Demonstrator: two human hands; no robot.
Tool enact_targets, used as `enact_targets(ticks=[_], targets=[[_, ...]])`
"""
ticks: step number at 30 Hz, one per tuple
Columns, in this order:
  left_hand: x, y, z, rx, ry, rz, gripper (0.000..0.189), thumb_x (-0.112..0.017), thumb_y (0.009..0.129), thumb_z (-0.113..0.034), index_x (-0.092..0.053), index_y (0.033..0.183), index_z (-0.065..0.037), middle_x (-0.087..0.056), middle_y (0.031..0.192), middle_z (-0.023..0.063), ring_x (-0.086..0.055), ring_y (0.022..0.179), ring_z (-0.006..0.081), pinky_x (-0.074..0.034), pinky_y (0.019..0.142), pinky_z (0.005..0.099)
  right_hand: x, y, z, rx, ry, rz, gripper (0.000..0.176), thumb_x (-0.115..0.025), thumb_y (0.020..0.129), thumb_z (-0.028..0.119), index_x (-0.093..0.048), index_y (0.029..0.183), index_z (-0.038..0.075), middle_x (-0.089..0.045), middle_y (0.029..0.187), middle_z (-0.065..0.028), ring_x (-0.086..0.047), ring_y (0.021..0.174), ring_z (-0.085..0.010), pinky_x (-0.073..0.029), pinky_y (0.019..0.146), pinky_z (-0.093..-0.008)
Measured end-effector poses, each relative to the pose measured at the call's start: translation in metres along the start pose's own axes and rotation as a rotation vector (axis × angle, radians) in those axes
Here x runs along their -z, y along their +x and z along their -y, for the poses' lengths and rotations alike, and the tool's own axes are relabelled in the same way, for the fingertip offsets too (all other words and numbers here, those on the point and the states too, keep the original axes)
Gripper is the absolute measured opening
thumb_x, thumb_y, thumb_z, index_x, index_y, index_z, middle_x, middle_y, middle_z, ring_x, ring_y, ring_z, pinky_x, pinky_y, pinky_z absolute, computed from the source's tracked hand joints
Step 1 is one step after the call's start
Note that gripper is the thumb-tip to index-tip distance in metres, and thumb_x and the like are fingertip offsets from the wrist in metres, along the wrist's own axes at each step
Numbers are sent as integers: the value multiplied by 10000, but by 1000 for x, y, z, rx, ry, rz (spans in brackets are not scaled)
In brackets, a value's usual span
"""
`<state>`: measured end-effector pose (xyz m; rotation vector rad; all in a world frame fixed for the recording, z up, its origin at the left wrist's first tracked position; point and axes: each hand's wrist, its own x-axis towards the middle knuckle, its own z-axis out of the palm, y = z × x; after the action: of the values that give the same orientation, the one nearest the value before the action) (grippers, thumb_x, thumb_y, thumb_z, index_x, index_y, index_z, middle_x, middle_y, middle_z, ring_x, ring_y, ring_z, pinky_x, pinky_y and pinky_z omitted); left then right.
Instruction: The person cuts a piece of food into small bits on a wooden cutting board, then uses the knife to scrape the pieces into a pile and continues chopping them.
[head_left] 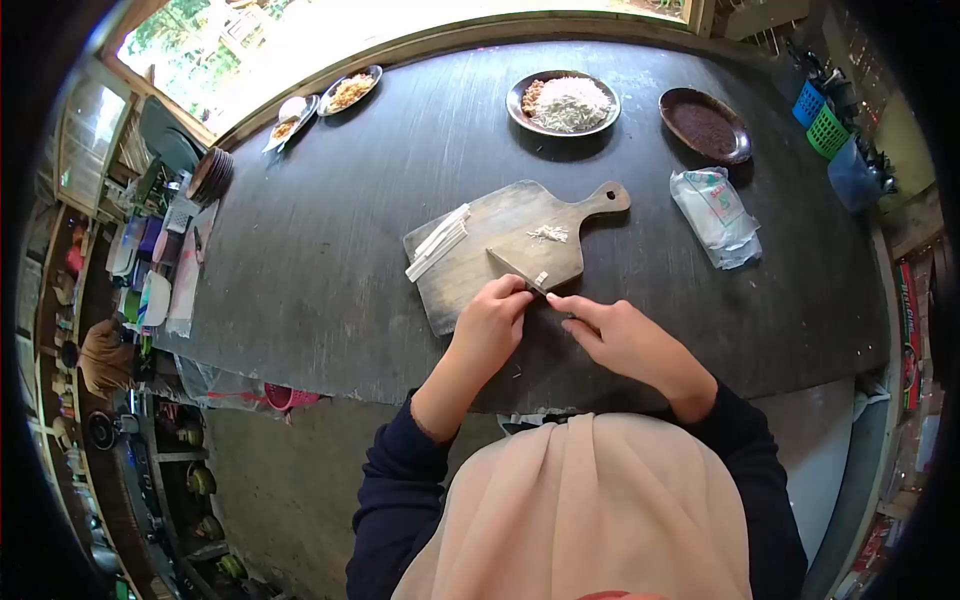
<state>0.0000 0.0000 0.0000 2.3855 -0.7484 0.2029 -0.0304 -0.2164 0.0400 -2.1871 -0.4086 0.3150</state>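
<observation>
A wooden cutting board (480,255) with a handle lies on the dark table (330,250). Several white sticks (437,243) rest on the board's left side and a small heap of white shreds (548,234) sits near its handle. My right hand (625,340) is closed on a knife (515,268); the blade points up-left over the board and the handle is hidden. My left hand (490,325) is curled at the blade's base, fingertips pinching a small white piece (541,278).
At the far edge stand a plate of white shreds (565,103) and a dark oval dish of red-brown food (705,125). A plastic bag (715,215) lies right of the board. Two small dishes (350,90) sit far left, blue and green baskets (820,115) far right.
</observation>
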Motion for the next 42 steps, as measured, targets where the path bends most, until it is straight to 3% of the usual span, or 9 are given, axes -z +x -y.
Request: enact_targets(ticks=[3,11,21,23,27,29,30,32,42], targets=[[-13,-10,-14,24,-45,-16,176,-632,785,-13,-689,952,-20,-621,1019,100,-618,967,298,-513,834,375,3,-14,-5,5,54,-8,347,-589,933,161,-591,1278,139,-627,779,-257,-638,693,-411,-513,641,-416],[-12,-8,-12,14,-42,-38,173,-625,785,-8,-685,947,-14,-624,1024,105,-619,964,301,-513,832,378,4,-5,-8,-90,114,47,340,-588,941,166,-591,1278,127,-638,802,-238,-645,641,-368,-510,628,-381],[-9,-8,-10,-2,-40,-33,180,-629,774,7,-681,945,-10,-619,1024,105,-616,958,303,-510,841,374,-3,-5,-5,-61,60,28,334,-595,939,172,-599,1270,127,-630,789,-248,-644,635,-368,-509,624,-387],[-10,-7,-7,3,-36,-27,179,-627,775,5,-678,946,-8,-618,1026,109,-616,957,303,-509,843,373,-9,-6,-12,41,14,-28,365,-576,950,141,-574,1315,146,-575,674,-199,-536,520,-232,-483,612,-325],[-8,-7,-6,-8,-35,-36,176,-627,775,2,-675,944,-7,-617,1024,114,-615,959,305,-508,847,375,-3,-3,-7,7,109,-2,358,-577,949,146,-581,1307,144,-576,675,-200,-543,523,-244,-485,612,-327],[-6,-5,-5,-12,-37,-16,171,-624,777,1,-674,941,-4,-616,1023,118,-615,960,307,-508,848,376,0,-4,-1,12,71,-4,339,-590,941,166,-592,1279,138,-617,759,-260,-641,642,-384,-509,622,-386],[-6,-2,-5,-15,-35,-23,171,-624,777,1,-674,941,-4,-616,1023,118,-615,960,307,-508,848,376,0,-1,-3,18,66,-6,339,-590,941,166,-592,1279,138,-617,759,-260,-641,642,-384,-509,622,-386],[-5,-4,-6,-9,-33,-30,172,-620,778,4,-673,941,-1,-616,1026,117,-615,961,309,-508,848,377,-5,1,-11,31,71,-1,370,-570,954,147,-553,1323,148,-575,666,-193,-554,522,-233,-483,607,-324],[-1,-3,-3,-6,-44,-35,170,-618,775,7,-681,932,5,-626,1033,123,-617,969,307,-508,850,376,-6,11,-5,-34,56,43,383,-581,943,143,-542,1324,151,-592,691,-199,-582,541,-281,-485,604,-357]])
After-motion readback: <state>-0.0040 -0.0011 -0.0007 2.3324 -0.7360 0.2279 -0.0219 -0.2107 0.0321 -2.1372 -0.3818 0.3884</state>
